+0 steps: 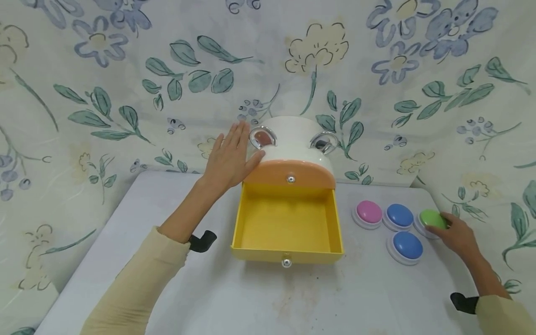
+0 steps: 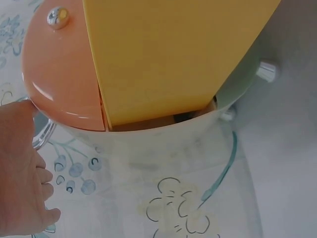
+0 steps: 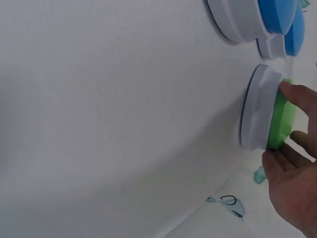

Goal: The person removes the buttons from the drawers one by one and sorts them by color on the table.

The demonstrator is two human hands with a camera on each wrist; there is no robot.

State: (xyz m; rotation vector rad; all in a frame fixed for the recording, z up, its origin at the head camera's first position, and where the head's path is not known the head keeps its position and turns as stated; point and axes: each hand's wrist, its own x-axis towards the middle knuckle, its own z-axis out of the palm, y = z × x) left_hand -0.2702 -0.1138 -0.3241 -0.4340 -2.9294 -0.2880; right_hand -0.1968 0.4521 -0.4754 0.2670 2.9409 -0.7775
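A white, frog-like cabinet [image 1: 293,128] with chrome-ringed eyes stands at the back of the table. Its orange upper front [image 1: 311,173] has a small round knob, and below it a yellow drawer [image 1: 286,218] is pulled out. My left hand [image 1: 229,158] lies with straight fingers against the cabinet's left side, thumb by the eye. At the right, my right hand [image 1: 458,232] grips a green push button [image 1: 432,218] on a white round base. In the right wrist view, thumb and fingers close around the green dome [image 3: 283,116], while the base sits on the table.
Beside the green button are a pink button [image 1: 369,211] and two blue ones, a rear blue button [image 1: 399,215] and a front blue button [image 1: 407,245]. A floral cloth [image 1: 251,60] hangs behind the white table [image 1: 188,298].
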